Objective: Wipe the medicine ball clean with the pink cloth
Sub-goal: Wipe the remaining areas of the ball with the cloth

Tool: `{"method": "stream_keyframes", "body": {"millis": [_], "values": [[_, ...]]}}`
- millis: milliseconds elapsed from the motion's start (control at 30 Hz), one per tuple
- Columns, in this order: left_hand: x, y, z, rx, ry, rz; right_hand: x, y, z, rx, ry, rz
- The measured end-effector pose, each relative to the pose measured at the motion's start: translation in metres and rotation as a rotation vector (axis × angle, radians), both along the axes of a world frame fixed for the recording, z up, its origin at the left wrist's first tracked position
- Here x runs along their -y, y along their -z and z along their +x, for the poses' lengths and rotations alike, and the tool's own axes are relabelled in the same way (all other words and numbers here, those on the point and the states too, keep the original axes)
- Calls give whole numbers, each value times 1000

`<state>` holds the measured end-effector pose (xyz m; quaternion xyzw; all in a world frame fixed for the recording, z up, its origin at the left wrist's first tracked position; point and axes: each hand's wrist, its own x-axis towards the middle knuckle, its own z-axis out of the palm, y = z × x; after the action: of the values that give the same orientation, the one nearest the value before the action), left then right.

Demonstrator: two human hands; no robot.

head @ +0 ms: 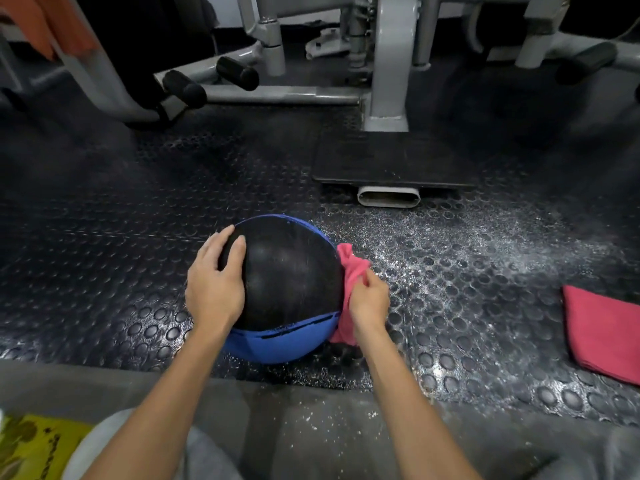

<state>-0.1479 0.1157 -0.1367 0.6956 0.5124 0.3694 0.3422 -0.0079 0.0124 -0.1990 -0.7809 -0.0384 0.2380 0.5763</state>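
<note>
A black and blue medicine ball (287, 282) sits on the studded rubber floor in front of me. My left hand (214, 282) lies on its left side, fingers spread over the black panel. My right hand (369, 301) grips a bunched pink cloth (348, 271) and holds it against the ball's right side. Part of the cloth hangs down below my right wrist, next to the blue panel.
A second folded pink cloth (602, 332) lies on the floor at the right. White powder is scattered over the floor (467, 244) right of the ball. Grey gym machine frames (388, 64) and a black footplate (394, 161) stand beyond. A yellow printed item (31, 445) is at bottom left.
</note>
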Motion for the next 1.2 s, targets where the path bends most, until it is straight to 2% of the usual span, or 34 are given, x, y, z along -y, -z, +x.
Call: {"method": "stream_keyframes", "body": {"millis": [67, 133, 200, 267, 333, 400, 467, 500, 567, 633, 700, 733, 767, 867, 933, 967, 1033, 1133, 1200], "values": [[0, 0, 1, -17, -8, -1, -2, -18, -9, 223, 10, 58], [-2, 1, -2, -16, -27, -12, -5, -39, -24, 508, -101, 122], [-5, 2, -6, 20, -28, -34, -7, -44, -36, 684, -194, 137], [-7, 2, -10, 50, -15, -55, -6, -28, -30, 604, -145, 103], [-8, 1, -12, 69, -10, -68, -1, -3, -16, 283, -56, 50], [-9, 3, -14, 89, -17, -78, 6, 17, -14, -47, -73, -15], [-10, 3, -15, 101, -15, -81, 11, 21, -19, -138, -57, 4], [-10, 4, -16, 105, -18, -82, 9, 15, -21, -88, -31, 44], [-9, 6, -18, 102, -23, -76, 3, -6, -26, 173, -8, 101], [-8, 6, -19, 108, -32, -65, -11, -37, -33, 524, -131, 128], [-9, 8, -19, 113, -44, -58, -24, -58, -38, 815, -283, 63], [-9, 8, -19, 107, -42, -55, -26, -60, -37, 846, -292, 38], [-9, 8, -19, 100, -35, -46, -26, -53, -32, 793, -262, 42], [-9, 10, -17, 68, -2, -5, -14, -21, -11, 394, -115, 96], [-6, 12, -12, 22, 19, 39, -6, -15, -3, 270, -79, 54], [-4, 12, -10, -12, 25, 68, -5, -19, -3, 296, -72, 33], [4, 11, -3, -76, 27, 123, -7, -44, -7, 480, -126, 14], [21, 9, 5, -185, 41, 193, -30, -97, -18, 798, -450, -124], [29, 6, 9, -231, 68, 222, -48, -118, -19, 870, -645, -260]]}}
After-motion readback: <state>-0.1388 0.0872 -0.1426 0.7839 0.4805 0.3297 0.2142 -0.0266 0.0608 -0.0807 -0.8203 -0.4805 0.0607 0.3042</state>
